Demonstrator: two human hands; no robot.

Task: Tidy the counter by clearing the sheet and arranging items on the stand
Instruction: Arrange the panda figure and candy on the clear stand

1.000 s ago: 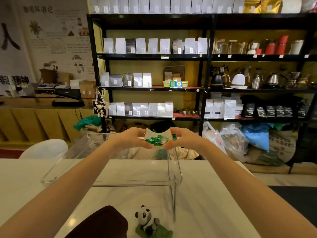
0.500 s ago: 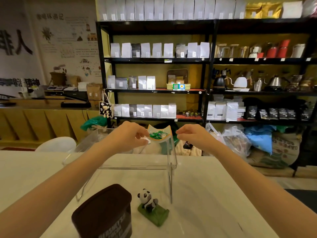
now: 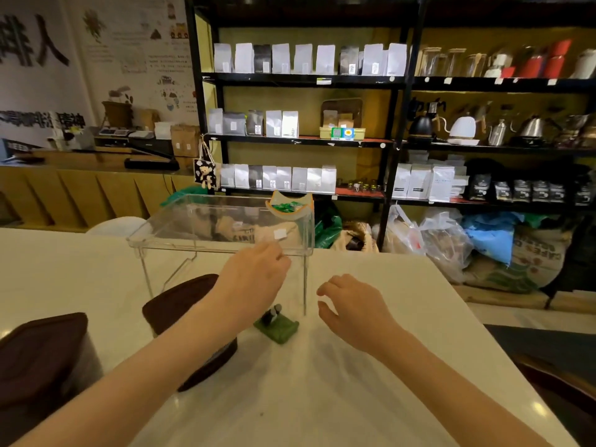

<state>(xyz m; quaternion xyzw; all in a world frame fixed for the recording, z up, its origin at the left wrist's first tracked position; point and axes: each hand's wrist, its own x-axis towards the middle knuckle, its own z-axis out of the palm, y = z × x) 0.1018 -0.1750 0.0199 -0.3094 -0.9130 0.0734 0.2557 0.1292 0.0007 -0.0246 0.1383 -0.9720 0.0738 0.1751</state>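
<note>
A clear acrylic stand [image 3: 180,240] sits on the white counter [image 3: 371,398]. A small curved dish [image 3: 290,210] holding green packets rests on the stand's far right corner. Below the stand's right leg is a panda figurine on a green base [image 3: 278,328]. A dark brown container [image 3: 180,304] sits left of it, partly hidden by my left forearm. My left hand [image 3: 254,279] hovers over the panda with fingers curled and nothing in it. My right hand [image 3: 351,304] floats to the panda's right, fingers loosely apart and empty.
A second dark brown container [image 3: 42,353] stands at the near left. A white chair back [image 3: 116,224] shows beyond the counter's far edge. Black shelves [image 3: 396,137] with bags and kettles fill the background, with sacks [image 3: 451,240] on the floor.
Both hands let go of the dish, which now rests on the stand. They drew back and down toward the panda figurine. The view tilted down.
</note>
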